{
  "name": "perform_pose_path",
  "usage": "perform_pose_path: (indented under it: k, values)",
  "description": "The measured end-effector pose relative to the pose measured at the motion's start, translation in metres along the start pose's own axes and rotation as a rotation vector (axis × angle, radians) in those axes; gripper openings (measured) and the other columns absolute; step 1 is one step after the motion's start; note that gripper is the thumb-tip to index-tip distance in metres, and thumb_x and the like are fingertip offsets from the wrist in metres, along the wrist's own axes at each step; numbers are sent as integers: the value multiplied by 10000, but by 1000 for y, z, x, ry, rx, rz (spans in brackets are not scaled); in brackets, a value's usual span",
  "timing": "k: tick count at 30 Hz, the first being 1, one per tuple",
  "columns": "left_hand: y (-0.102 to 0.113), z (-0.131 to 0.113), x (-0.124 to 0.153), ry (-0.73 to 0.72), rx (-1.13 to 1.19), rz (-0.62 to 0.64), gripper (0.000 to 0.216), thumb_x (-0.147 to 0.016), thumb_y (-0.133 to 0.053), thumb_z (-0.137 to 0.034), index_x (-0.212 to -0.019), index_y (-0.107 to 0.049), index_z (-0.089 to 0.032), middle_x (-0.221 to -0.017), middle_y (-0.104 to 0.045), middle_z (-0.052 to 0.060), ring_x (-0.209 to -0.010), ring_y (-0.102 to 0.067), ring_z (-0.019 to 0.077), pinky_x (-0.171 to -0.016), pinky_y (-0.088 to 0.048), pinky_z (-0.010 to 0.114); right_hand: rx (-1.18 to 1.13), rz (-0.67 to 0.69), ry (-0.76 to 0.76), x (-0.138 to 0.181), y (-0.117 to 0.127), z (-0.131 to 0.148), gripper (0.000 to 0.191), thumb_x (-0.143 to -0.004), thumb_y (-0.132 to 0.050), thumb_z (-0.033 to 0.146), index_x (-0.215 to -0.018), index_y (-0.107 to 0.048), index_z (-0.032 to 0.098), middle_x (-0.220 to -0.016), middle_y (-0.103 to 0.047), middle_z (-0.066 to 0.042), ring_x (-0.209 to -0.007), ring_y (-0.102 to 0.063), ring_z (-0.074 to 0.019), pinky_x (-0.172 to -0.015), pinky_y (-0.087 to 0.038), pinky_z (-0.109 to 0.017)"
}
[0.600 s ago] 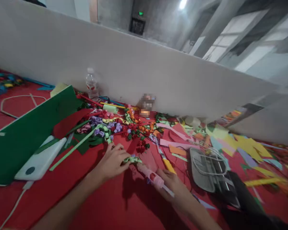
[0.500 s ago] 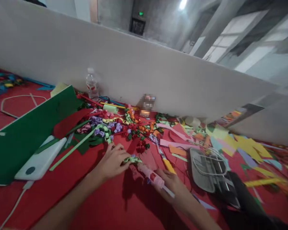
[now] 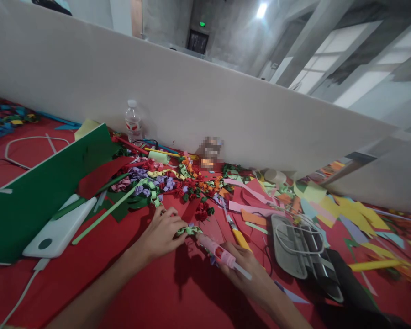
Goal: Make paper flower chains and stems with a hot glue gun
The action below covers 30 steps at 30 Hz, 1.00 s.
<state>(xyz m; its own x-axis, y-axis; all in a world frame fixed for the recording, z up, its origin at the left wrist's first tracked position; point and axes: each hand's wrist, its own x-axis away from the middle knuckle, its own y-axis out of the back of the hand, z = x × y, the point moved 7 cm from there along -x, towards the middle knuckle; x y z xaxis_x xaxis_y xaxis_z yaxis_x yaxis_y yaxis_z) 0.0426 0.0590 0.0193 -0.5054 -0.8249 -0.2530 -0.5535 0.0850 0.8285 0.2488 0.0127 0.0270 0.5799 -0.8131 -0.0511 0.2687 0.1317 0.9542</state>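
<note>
My left hand point(image 3: 160, 230) rests on the red tabletop with its fingers pinched on a small green paper chain point(image 3: 188, 230). A pink glue tube point(image 3: 218, 251) sits in my right hand point(image 3: 248, 269), fingers wrapped round it, its nozzle pointing at the green chain. Just behind the chain lie small red and green paper flowers point(image 3: 202, 211).
A pile of coloured paper chains and flowers point(image 3: 164, 179) lies behind my hands. At the left are a green board point(image 3: 37, 192), a white power bank point(image 3: 56, 230) and a green stick point(image 3: 104, 214). A yellow-handled cutter point(image 3: 238, 233), paper scraps point(image 3: 329, 205), a grey pouch point(image 3: 294, 242), a water bottle point(image 3: 133, 121) and a white partition point(image 3: 226, 105) are also there.
The view has shifted slightly. Both hands hold the same things in nearly the same place; the glue tube has edged a little closer to me.
</note>
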Motion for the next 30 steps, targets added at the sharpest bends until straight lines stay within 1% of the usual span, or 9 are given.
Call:
perform_pose_path:
  k: [4,9,14,17,22,26,30]
  values:
    - [0,0,-1,0,3,-8,178,-965,-555,-305,-991,-724,-255,-923,-752,21,-1037,-551,252,-954,-253,471,37,-17,36,-1,-2,1,142,-999,-430,221,-893,-526,221,-804,-637,-14,-665,-637,-159,-617,-461,-262]
    - [0,-1,-1,1,9,5,171,-958,-563,-302,-985,-721,-242,-905,-747,21,-1040,-551,252,-963,-252,476,13,-41,7,0,-3,-2,155,-988,-420,220,-848,-488,224,-736,-598,4,-596,-603,-147,-557,-431,-251]
    - [1,-2,-1,19,15,30,167,-958,-557,-289,-974,-715,-239,-917,-750,21,-1036,-552,252,-973,-244,491,0,-5,-16,0,-8,-5,117,-974,-424,223,-881,-494,219,-748,-605,-6,-632,-624,-161,-574,-439,-258]
    - [1,-1,-2,17,16,22,167,-960,-557,-297,-973,-716,-248,-905,-749,12,-1034,-552,249,-972,-245,488,7,0,-25,0,-8,-6,114,-967,-431,215,-868,-487,220,-731,-590,1,-617,-612,-156,-568,-429,-255]
    - [2,-2,-1,15,21,14,175,-959,-556,-292,-1003,-722,-258,-930,-757,23,-1033,-548,254,-956,-255,482,14,-21,-2,0,-8,-5,121,-965,-437,195,-863,-497,220,-741,-589,6,-604,-599,-143,-574,-429,-248]
    - [3,-2,-1,13,14,4,174,-964,-550,-300,-982,-715,-246,-941,-756,25,-1038,-546,255,-965,-255,481,16,-62,3,0,-1,0,129,-961,-452,200,-845,-505,220,-720,-597,11,-582,-597,-144,-555,-433,-250]
    - [2,-1,-1,-3,5,-17,186,-965,-538,-300,-977,-715,-246,-911,-749,29,-1030,-543,254,-962,-260,476,9,-122,-8,0,13,9,150,-974,-463,200,-839,-524,226,-760,-623,3,-619,-618,-146,-592,-459,-252]
